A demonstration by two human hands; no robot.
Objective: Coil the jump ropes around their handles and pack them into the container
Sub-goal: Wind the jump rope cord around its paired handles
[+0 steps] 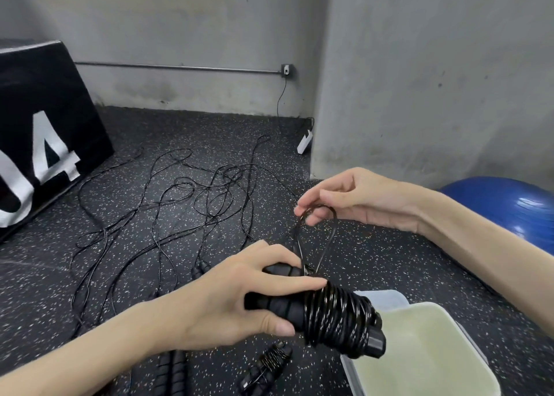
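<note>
Handles (299,305) sit clamped in the left hand (239,299), just left of the container (425,353), steadying the coil; the right hand (353,200) pinches the last rope loop (317,236) taut above them.

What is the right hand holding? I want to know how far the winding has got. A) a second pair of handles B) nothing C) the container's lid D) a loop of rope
D: the right hand pinches a loop of rope above the handles in the left hand.
</note>
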